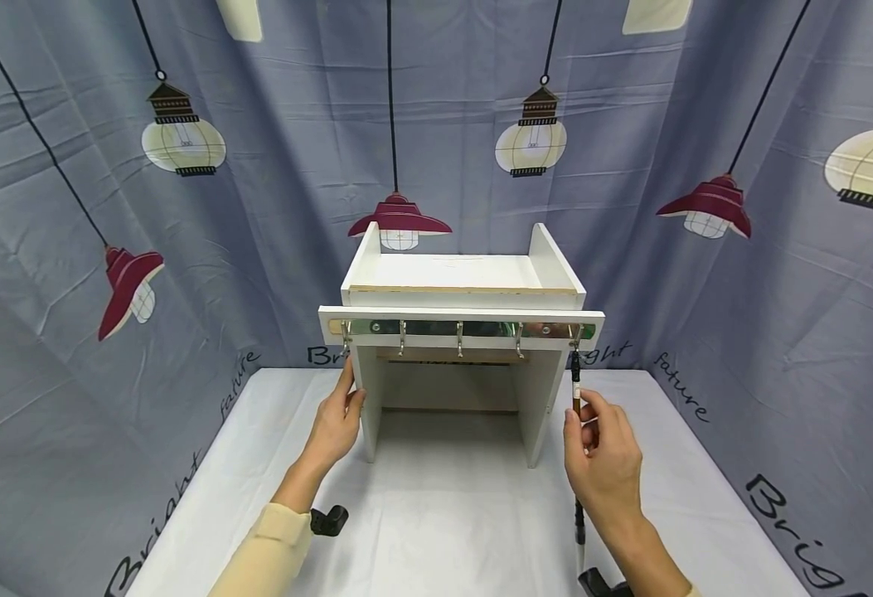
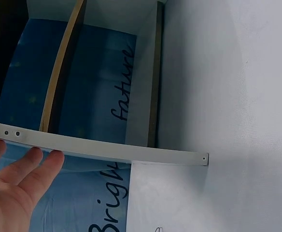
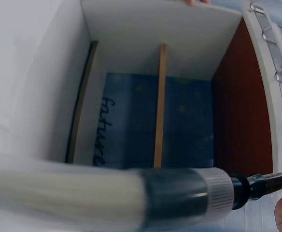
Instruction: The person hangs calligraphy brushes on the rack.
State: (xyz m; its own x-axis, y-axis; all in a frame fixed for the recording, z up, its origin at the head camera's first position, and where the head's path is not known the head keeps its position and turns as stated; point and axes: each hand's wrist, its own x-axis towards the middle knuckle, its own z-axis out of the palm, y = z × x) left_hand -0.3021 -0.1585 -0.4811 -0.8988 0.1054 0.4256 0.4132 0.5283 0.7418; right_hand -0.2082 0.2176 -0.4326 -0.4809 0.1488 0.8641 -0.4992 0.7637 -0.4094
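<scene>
A small white shelf (image 1: 460,300) with a front hook rail (image 1: 436,328) stands on the white-covered table. Along its left side panel (image 2: 97,149), my left hand (image 1: 335,423) holds the edge, thumb at the front and fingertips against the outer face. At the rail's right end, my right hand (image 1: 608,452) pinches a long, thin calligraphy brush (image 1: 579,514), upright below the rightmost hook (image 1: 575,336). The brush's pale bristles (image 3: 63,195) and dark ferrule (image 3: 175,195) cross the right wrist view, close and blurred. Its top end is right at the hook.
Several metal hooks (image 1: 459,340) line the rail. Wooden crossbars (image 3: 160,106) span the shelf's back. Black wrist mounts (image 1: 329,521) are worn on both arms. A grey-blue curtain (image 1: 294,207) printed with lamps surrounds the table (image 1: 443,531).
</scene>
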